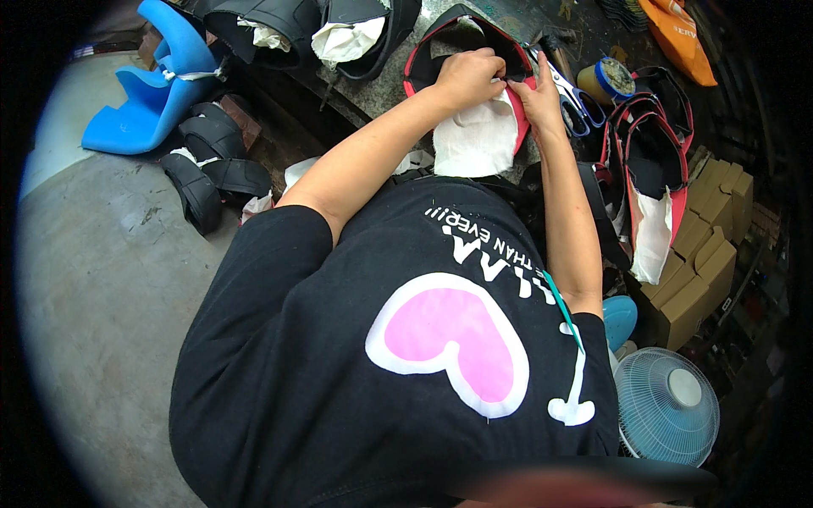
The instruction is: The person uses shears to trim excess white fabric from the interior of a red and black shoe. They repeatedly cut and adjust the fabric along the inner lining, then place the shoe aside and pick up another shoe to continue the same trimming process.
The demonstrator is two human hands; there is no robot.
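On the bench in front of me stands a black shoe upper (pixel 418 63) with a red edge, a white cloth-like piece (pixel 476 140) hanging from its near side. My left hand (pixel 472 78) has curled fingers pinching at its rim. Close beside it, my right hand (pixel 540 103) holds the red right edge, thumb toward the left fingers and forefinger pointing away from me. Whatever lies between the fingertips is too small to make out. Scissors (pixel 579 114) with dark blue handles lie just right of my right hand.
A jar (pixel 606 80) stands beyond the scissors. More red-edged uppers (pixel 656 161) sit at right, above cardboard boxes (pixel 699 275) and a fan (pixel 669 406). Black shoe pieces (pixel 262 30) lie at far left, near a blue moulded piece (pixel 152 93); an orange bag (pixel 677 38) lies far right.
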